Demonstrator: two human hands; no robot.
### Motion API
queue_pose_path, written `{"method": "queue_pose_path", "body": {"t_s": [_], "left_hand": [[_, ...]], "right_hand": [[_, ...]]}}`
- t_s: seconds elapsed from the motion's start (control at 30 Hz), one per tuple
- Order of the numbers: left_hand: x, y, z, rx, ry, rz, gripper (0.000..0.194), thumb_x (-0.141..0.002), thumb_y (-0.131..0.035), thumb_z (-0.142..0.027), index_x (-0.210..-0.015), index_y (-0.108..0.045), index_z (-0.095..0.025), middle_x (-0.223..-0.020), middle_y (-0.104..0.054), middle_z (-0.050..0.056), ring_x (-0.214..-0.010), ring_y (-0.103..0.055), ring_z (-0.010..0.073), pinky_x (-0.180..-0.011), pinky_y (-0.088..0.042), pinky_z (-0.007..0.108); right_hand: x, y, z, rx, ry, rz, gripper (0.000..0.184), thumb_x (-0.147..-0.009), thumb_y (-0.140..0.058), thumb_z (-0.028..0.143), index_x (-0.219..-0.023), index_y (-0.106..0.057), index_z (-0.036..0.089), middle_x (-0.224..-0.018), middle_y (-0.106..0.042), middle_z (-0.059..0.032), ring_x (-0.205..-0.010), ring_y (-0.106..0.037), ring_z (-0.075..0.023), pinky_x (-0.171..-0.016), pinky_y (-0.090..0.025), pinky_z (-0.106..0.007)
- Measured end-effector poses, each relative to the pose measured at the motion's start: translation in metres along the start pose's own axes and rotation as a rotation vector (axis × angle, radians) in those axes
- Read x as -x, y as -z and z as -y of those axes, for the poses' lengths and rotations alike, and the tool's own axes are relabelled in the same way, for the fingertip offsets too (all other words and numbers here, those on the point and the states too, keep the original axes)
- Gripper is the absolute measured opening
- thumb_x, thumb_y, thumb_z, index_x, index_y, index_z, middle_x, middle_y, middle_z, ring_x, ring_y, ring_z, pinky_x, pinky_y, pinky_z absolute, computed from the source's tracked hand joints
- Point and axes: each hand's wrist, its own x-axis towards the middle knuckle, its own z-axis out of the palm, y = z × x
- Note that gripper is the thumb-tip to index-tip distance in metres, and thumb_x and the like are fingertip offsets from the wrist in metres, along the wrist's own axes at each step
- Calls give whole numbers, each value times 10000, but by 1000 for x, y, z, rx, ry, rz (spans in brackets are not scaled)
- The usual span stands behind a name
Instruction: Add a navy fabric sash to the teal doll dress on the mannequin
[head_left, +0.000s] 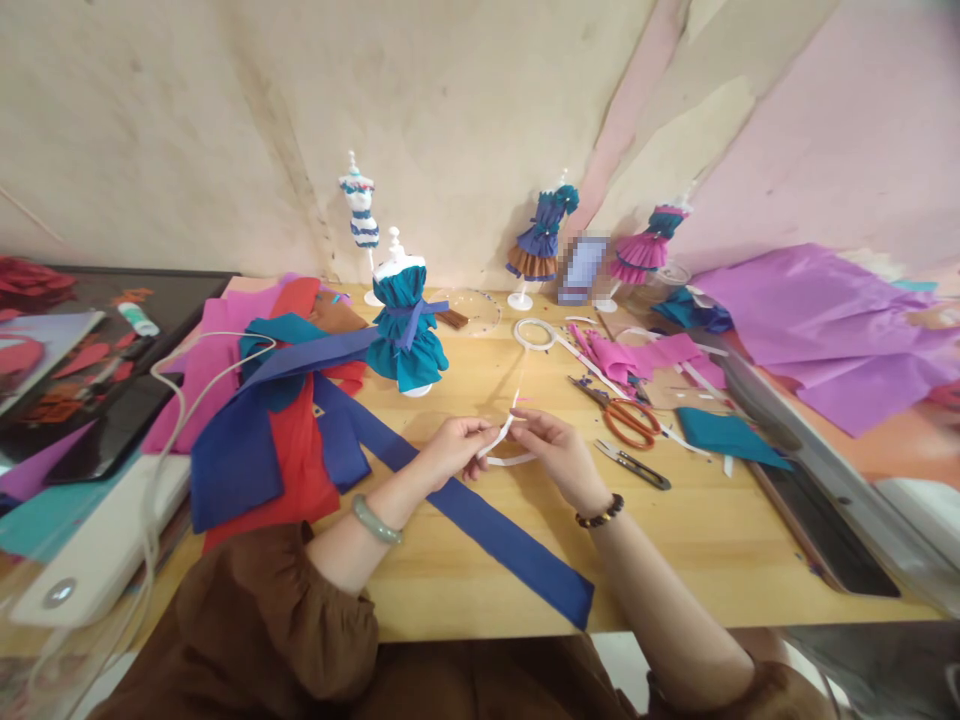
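Note:
Over the middle of the table, my left hand (459, 446) and my right hand (555, 450) face each other, fingers pinched on a narrow white tape (498, 440). One end of the tape sticks up between the fingertips, and a loop curves below them. Under my left wrist runs a long blue fabric strip (495, 540). Beyond my left hand stands a small mannequin in a teal dress (405, 325), with a blue band tied at its waist. To the right of my right hand lie orange-handled scissors (630, 420) and thread snips (634, 465).
A white tape roll (535, 334) lies behind the hands. Blue and red fabric (300, 460) is heaped at left beside a white device with a cable (97, 550). Other dressed mannequins, one in a pink skirt (649, 250), line the wall. Purple fabric (840, 320) covers the right side.

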Motion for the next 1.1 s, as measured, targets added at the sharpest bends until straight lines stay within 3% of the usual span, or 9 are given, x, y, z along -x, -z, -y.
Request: {"method": "queue_pose_path", "body": {"t_s": [0.17,0.33,0.5,0.7,0.8,0.9,0.97,1.03,1.1], "left_hand": [[1,-1,3,47,-3,62,405,-797,-613,-520,-946,-631,-144,-476,-566,-41,-333,-492,70,-345,-362,157],[4,-1,1,-10,-18,116,362,-772,-652,-470,-950,-621,-155,-452,-560,-54,-303,-470,68,-326,-333,151],[7,-1,-1,-65,-10,129,308,-783,-650,-436,-901,-610,-154,-449,-563,-54,-298,-466,66,-322,-337,150],[7,7,-4,-172,-37,151,354,-817,-624,-440,-1016,-619,-147,-548,-623,-22,-341,-514,75,-335,-366,155],[9,17,-11,-321,-105,48,546,-767,-690,-450,-1230,-565,-189,-970,-718,82,-385,-539,58,-354,-399,174],[10,21,-20,-424,-196,-229,728,-700,-754,-469,-1344,-500,-245,-1256,-623,134,-425,-533,39,-380,-405,179],[8,15,-23,-384,-204,-288,684,-725,-730,-477,-1326,-523,-224,-1242,-628,132,-413,-518,38,-382,-406,192],[5,6,-22,-255,-130,-191,591,-763,-696,-453,-1266,-566,-170,-1104,-680,118,-380,-506,48,-368,-409,211],[1,-2,-18,-156,-76,-96,427,-789,-674,-384,-1123,-639,-119,-826,-696,58,-364,-489,58,-369,-408,208]], "right_hand": [[-2,-1,1,-192,-53,-24,447,-670,-788,328,-1077,-661,194,-746,-739,-3,-723,-691,-161,-755,-522,-316],[-3,-3,3,-314,-78,-23,446,-650,-804,301,-1057,-652,203,-818,-739,-6,-695,-672,-137,-696,-526,-279],[-7,-4,7,-436,-73,-189,389,-567,-850,256,-894,-642,223,-782,-725,20,-681,-658,-124,-664,-523,-258],[-13,1,6,-326,-43,-199,424,-589,-832,315,-969,-670,221,-809,-730,-1,-724,-669,-148,-671,-508,-278],[-14,2,2,-224,12,-185,367,-619,-806,354,-935,-691,205,-832,-728,-12,-750,-670,-156,-715,-515,-301],[-13,-1,0,-149,76,-175,370,-641,-783,381,-951,-689,201,-858,-735,-27,-781,-676,-175,-781,-527,-346],[-11,-5,0,-100,113,-152,357,-659,-765,390,-950,-689,199,-886,-741,-41,-810,-681,-192,-817,-530,-374],[-8,-10,1,-48,139,-133,327,-677,-748,383,-943,-688,201,-904,-744,-49,-839,-683,-203,-838,-530,-384],[-4,-14,1,21,152,-120,298,-702,-726,372,-944,-687,203,-896,-743,-52,-845,-683,-208,-838,-532,-383]]}}
